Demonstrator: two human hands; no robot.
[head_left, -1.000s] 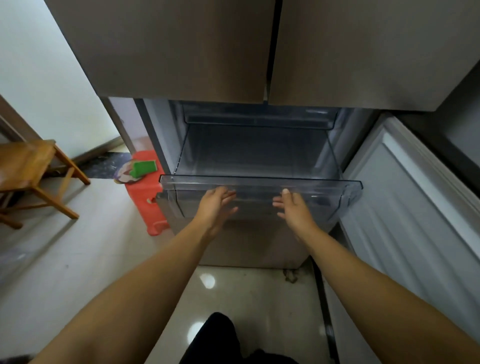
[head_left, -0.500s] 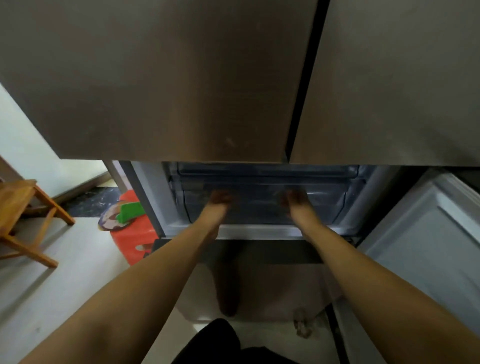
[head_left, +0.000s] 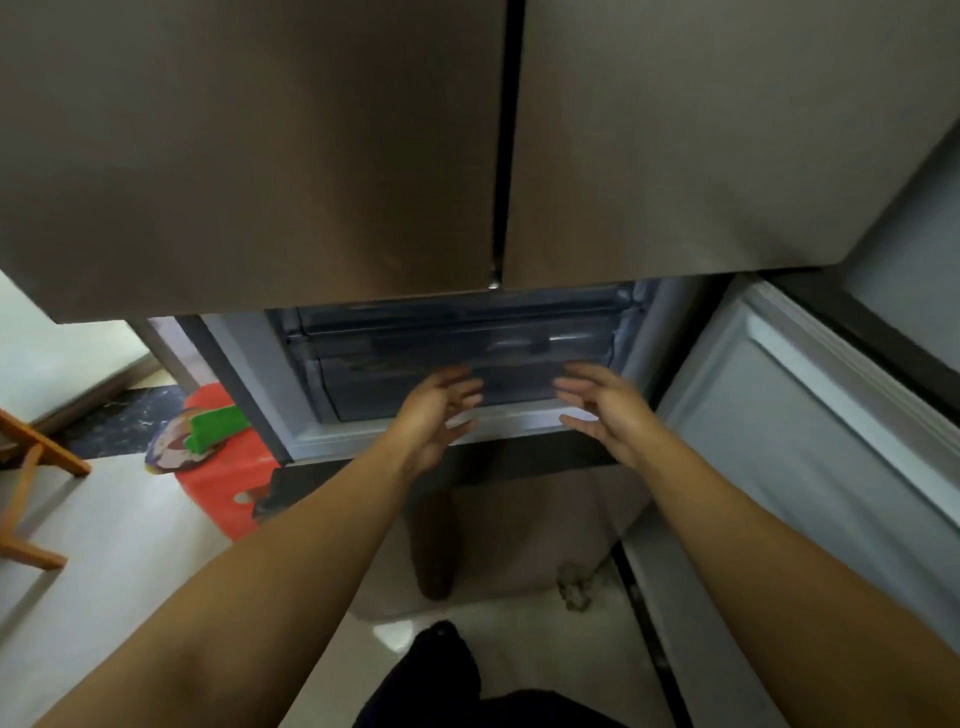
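Observation:
A clear plastic drawer (head_left: 395, 374) sits pushed into the open lower compartment of a brown refrigerator (head_left: 260, 156). My left hand (head_left: 436, 410) hovers just in front of the drawer's face, fingers relaxed and spread, holding nothing. My right hand (head_left: 608, 405) is level with it on the right, palm turned inward, fingers loosely open and empty. Both hands look slightly apart from the drawer front. The two upper doors are closed and fill the top of the view.
The lower compartment's door (head_left: 810, 431) stands swung open on the right. A red plastic stool (head_left: 228, 483) with a green object (head_left: 215, 428) on it stands left of the refrigerator. A wooden chair (head_left: 31, 467) is at the far left. Pale floor tiles (head_left: 104, 561) lie below.
The drawer was pulled far out a second ago; both hands pushed it into the compartment. The hands have now come off its front and drawn back slightly.

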